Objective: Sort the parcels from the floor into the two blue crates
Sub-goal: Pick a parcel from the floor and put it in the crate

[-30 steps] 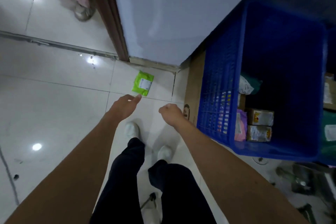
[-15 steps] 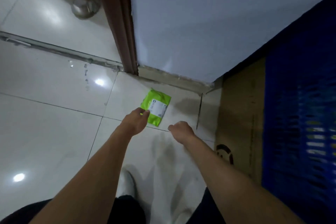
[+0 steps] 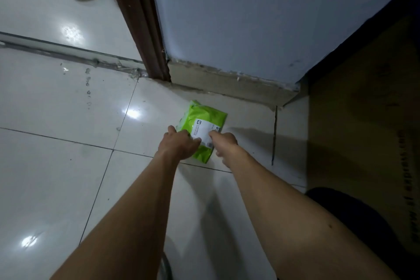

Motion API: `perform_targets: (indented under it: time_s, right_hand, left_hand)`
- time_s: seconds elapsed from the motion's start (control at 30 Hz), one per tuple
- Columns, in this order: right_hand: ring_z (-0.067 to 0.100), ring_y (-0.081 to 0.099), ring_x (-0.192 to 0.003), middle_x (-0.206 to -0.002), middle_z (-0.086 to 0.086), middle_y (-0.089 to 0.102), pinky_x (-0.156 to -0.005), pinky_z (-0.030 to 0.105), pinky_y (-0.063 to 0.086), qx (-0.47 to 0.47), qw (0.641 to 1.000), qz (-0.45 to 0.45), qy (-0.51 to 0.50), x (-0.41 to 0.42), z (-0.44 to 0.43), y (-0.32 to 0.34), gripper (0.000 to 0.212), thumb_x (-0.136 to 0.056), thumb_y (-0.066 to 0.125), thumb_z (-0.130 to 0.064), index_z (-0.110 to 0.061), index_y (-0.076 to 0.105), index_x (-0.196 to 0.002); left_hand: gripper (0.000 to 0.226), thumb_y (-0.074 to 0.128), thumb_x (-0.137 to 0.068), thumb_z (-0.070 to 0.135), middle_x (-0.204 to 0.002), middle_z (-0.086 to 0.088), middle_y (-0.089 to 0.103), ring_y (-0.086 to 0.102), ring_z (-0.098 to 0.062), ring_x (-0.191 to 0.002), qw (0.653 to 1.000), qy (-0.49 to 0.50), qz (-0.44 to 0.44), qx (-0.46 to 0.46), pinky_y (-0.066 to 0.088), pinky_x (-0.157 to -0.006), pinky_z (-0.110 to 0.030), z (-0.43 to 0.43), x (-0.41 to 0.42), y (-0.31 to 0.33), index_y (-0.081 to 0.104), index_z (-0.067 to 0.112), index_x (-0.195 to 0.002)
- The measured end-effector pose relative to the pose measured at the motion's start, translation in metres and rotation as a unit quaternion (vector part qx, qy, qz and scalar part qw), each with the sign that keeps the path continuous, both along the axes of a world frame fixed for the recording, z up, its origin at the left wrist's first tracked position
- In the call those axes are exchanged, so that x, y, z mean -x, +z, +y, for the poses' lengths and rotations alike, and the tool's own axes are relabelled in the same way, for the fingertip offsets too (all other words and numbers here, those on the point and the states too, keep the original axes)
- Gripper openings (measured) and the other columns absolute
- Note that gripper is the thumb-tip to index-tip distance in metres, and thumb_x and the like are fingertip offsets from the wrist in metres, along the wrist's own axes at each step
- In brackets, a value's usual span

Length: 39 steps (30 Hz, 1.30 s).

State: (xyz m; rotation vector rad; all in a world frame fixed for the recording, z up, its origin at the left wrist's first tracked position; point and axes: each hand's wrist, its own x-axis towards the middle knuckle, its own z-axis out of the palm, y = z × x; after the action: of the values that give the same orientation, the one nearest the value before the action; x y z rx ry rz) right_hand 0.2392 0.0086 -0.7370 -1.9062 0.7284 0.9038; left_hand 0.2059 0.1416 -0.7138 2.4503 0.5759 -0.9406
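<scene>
- Head view: left hand (image 3: pixel 179 145) and right hand (image 3: pixel 223 141) both touch the near end of the green parcel (image 3: pixel 204 118), which lies on the floor (image 3: pixel 68 166); whether either has closed on it, I cannot tell.
- Slick wrapping could slip from a shallow pinch, towards the wall (image 3: pixel 238 18) just beyond the grip.
- Fingertips hide behind knuckles; label print unreadable; crates out of frame.

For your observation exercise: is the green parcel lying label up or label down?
Label up: the green parcel shows its white label on top, between left hand and right hand.
</scene>
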Motion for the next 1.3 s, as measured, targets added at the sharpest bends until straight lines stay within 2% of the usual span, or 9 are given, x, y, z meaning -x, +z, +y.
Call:
perform_targets:
  time_s: [0.23,0.37,0.47,0.67,0.8,0.9,1.03,1.17,1.3]
  right_hand:
    - [0.011,0.055,-0.070,-0.085,-0.003,0.064,-0.058,0.024,0.038,-0.065,0.997,0.036,-0.038,0.005,-0.016,0.010,0.019,-0.092,0.063,-0.028,-0.015,0.064,-0.105]
    - [0.025,0.070,-0.098,-0.115,0.008,0.071,-0.081,0.034,0.057,-0.092,0.994,0.000,-0.052,0.009,-0.010,0.012,0.051,-0.081,0.072,-0.033,-0.008,0.065,-0.125]
    - [0.027,0.066,-0.108,-0.123,0.010,0.067,-0.085,0.029,0.051,-0.067,0.995,-0.048,-0.061,0.014,-0.012,0.025,0.051,-0.085,0.072,-0.030,-0.004,0.062,-0.128]
    - [0.027,0.070,-0.099,-0.113,0.009,0.072,-0.090,0.041,0.057,-0.064,0.990,-0.091,-0.088,0.024,-0.023,0.083,0.047,-0.078,0.075,-0.028,-0.009,0.068,-0.120]
    - [0.024,0.071,-0.095,-0.106,0.005,0.074,-0.088,0.039,0.059,-0.088,0.985,-0.090,-0.116,0.039,-0.039,0.165,0.042,-0.075,0.078,-0.028,-0.011,0.070,-0.113]
    - [0.023,0.070,-0.095,-0.107,0.005,0.073,-0.081,0.031,0.057,-0.110,0.982,-0.085,-0.130,0.052,-0.051,0.242,0.031,-0.083,0.077,-0.021,-0.012,0.068,-0.111]
    - [0.024,0.072,-0.097,-0.106,0.004,0.075,-0.090,0.041,0.058,-0.122,0.980,-0.062,-0.145,0.074,-0.068,0.356,0.032,-0.077,0.081,-0.023,-0.015,0.070,-0.106]
    - [0.023,0.073,-0.095,-0.104,0.004,0.076,-0.089,0.044,0.059,-0.120,0.981,-0.064,-0.136,0.105,-0.092,0.471,0.056,-0.060,0.082,-0.035,-0.011,0.070,-0.109]
    - [0.021,0.069,-0.090,-0.100,0.004,0.073,-0.076,0.034,0.055,-0.100,0.988,-0.079,-0.092,0.145,-0.122,0.586,0.029,-0.081,0.075,-0.024,-0.015,0.067,-0.107]
  left_hand:
    - [0.058,0.046,-0.095,0.047,-0.145,-0.021,0.035,0.030,-0.035,-0.139,0.997,0.051,-0.005,0.051,0.031,-0.112,-0.040,-0.006,0.016,-0.003,0.046,0.017,-0.144]
    - [0.050,0.054,-0.093,0.042,-0.149,-0.022,0.033,0.034,-0.035,-0.140,0.982,0.146,-0.051,0.110,0.029,-0.115,-0.036,-0.021,0.026,-0.001,0.056,0.021,-0.139]
    - [0.043,0.060,-0.089,0.041,-0.127,-0.015,0.058,0.057,-0.028,-0.113,0.940,0.268,-0.075,0.196,0.045,-0.099,-0.032,-0.033,0.025,0.012,0.068,0.011,-0.119]
    - [0.036,0.057,-0.095,0.027,-0.091,-0.013,0.058,0.051,-0.024,-0.070,0.916,0.318,-0.070,0.234,0.038,-0.064,-0.027,-0.045,0.019,0.078,0.064,-0.004,-0.113]
    - [0.024,0.058,-0.096,0.022,-0.071,-0.011,0.050,0.042,-0.019,-0.055,0.907,0.342,-0.056,0.239,0.031,-0.051,-0.027,-0.047,0.028,0.154,0.059,-0.001,-0.098]
    - [0.027,0.061,-0.095,0.024,-0.092,-0.016,0.060,0.054,-0.024,-0.070,0.898,0.352,-0.044,0.259,0.039,-0.059,-0.028,-0.053,0.038,0.225,0.061,-0.002,-0.104]
    - [0.029,0.065,-0.091,0.025,-0.099,-0.015,0.064,0.060,-0.029,-0.084,0.890,0.360,-0.020,0.281,0.046,-0.072,-0.034,-0.066,0.053,0.335,0.064,0.001,-0.107]
    - [0.029,0.068,-0.090,0.031,-0.097,-0.013,0.064,0.063,-0.029,-0.086,0.883,0.361,0.001,0.301,0.054,-0.081,-0.038,-0.081,0.070,0.448,0.063,0.005,-0.103]
    - [0.017,0.066,-0.094,0.030,-0.094,-0.011,0.068,0.066,-0.027,-0.084,0.873,0.351,-0.005,0.338,0.057,-0.083,-0.042,-0.105,0.091,0.551,0.065,0.013,-0.091]
